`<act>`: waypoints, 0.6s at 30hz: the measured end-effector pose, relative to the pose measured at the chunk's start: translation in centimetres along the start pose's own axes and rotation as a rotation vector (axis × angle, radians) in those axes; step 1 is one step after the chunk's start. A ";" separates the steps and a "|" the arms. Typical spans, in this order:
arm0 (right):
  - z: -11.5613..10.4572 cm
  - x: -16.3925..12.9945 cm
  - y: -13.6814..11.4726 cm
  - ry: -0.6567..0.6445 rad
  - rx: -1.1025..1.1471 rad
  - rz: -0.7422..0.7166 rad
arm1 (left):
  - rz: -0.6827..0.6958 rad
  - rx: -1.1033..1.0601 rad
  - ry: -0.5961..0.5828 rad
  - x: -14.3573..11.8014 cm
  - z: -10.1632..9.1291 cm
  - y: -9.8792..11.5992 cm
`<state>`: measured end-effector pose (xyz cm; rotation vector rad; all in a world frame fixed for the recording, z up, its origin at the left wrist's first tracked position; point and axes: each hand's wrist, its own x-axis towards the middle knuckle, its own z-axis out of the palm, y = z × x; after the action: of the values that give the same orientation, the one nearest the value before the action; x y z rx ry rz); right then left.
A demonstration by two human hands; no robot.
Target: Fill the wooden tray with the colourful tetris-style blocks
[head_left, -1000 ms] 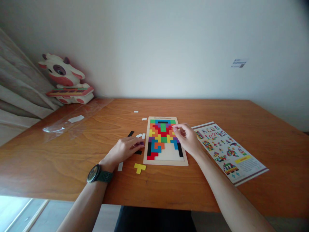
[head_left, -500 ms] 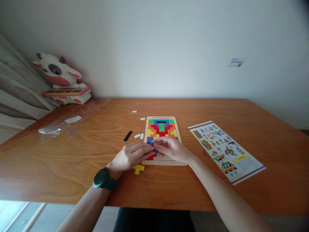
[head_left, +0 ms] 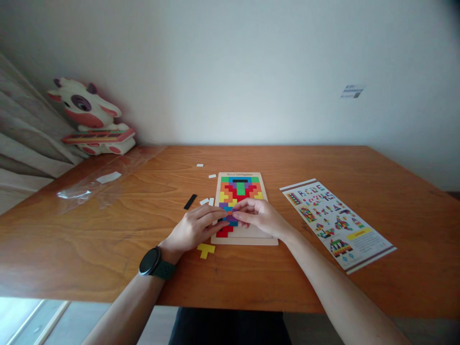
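Observation:
A wooden puzzle board [head_left: 244,241] lies flat on the table, its upper part filled with coloured blocks. My left hand [head_left: 194,229], with a dark watch on the wrist, and my right hand [head_left: 260,218] meet over the board's lower left area. The fingertips of both hands pinch a small purple piece [head_left: 231,218] just above the placed blocks. A red block [head_left: 224,231] sits in the board's lower left corner. A loose yellow piece [head_left: 205,249] lies on the table below my left hand.
A black strip [head_left: 190,201] and small white pieces [head_left: 204,201] lie left of the board. A printed pattern leaflet [head_left: 336,223] lies to the right. Clear plastic wrap [head_left: 104,184] and a cow toy [head_left: 91,117] are at the far left by the wall.
My left hand came off the table at the board's left edge onto the board with the purple piece. My right hand dropped from the board's upper right to meet it.

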<state>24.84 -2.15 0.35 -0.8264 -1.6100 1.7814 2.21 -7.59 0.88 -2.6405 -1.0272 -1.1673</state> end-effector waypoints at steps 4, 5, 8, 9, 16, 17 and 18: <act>0.3 0.1 0.3 0.017 0.007 0.001 | 0.000 -0.011 -0.018 0.0 -0.2 0.0; 0.4 0.2 0.5 0.012 0.007 0.001 | 0.014 -0.017 -0.031 0.0 -0.2 0.0; 1.0 0.3 0.9 0.045 -0.026 -0.031 | 0.029 -0.036 -0.050 0.0 -0.4 -0.1; 1.2 0.2 1.0 0.115 -0.070 -0.071 | 0.013 -0.039 -0.031 0.0 -0.4 -0.2; 5.2 -1.6 1.0 0.013 -0.798 -0.756 | -0.307 -0.045 0.191 -0.2 0.1 -0.5; 5.9 -1.7 1.1 -0.059 -0.878 -0.810 | -0.328 -0.050 0.180 -0.2 0.1 -0.6; 6.4 -1.8 1.3 -0.094 -0.943 -0.839 | -0.339 -0.052 0.172 -0.2 0.1 -0.6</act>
<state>20.97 -7.71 -0.42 -0.2980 -2.3921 0.4451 1.80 -7.24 0.55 -2.4103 -1.4655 -1.4716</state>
